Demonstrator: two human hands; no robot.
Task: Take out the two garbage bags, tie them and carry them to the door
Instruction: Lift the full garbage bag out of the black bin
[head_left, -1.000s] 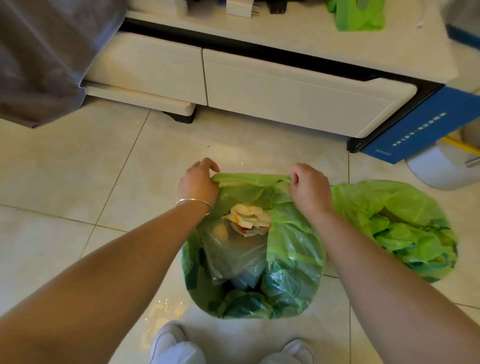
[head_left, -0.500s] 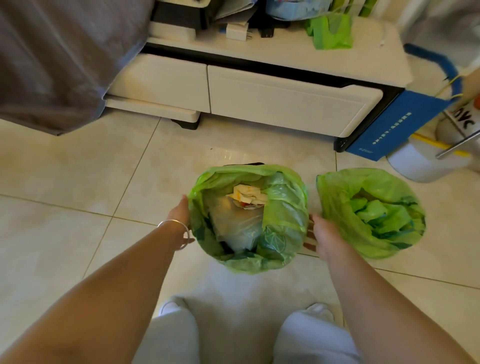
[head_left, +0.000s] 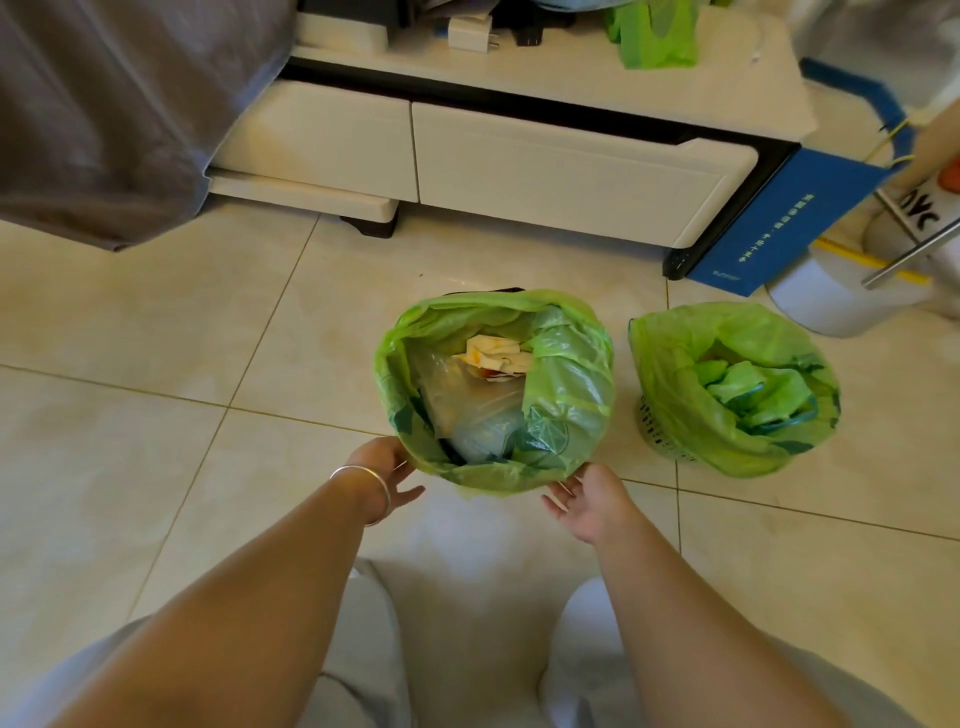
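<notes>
From the head view, the person stands over two small bins on the tiled floor (head_left: 156, 415), each lined with a green bag. The near bag (head_left: 566, 384) sits right in front of the knees, its rim folded out over a bin I can barely see, only a dark edge at the far side. Inside lie crumpled paper (head_left: 493, 356) and a clear plastic sack. The second bag (head_left: 670, 374) stands just to the right, apart from the first, its white perforated bin (head_left: 657, 434) showing below the folded rim; more green plastic is bunched inside it.

The left hand (head_left: 382, 467), a bangle on the wrist, is at the near left edge of the first bag, fingers loosely spread and reaching under the folded rim; I cannot tell if the tips touch the plastic. The right hand (head_left: 584, 493) is at the near right edge, palm turned up, fingers relaxed and holding nothing, the tips just at the hanging fold.

Both bags are in their bins and neither is tied, so I judge this to be the very start: freeing the first bag's rim. The next move calls for both hands to catch the folded edge, peel it up off the bin, gather it inward over the rubbish and lift straight, without tipping the paper out.

Behind stand a white cabinet (head_left: 571, 156), a blue board (head_left: 779, 228) and a grey cloth (head_left: 104, 104).
</notes>
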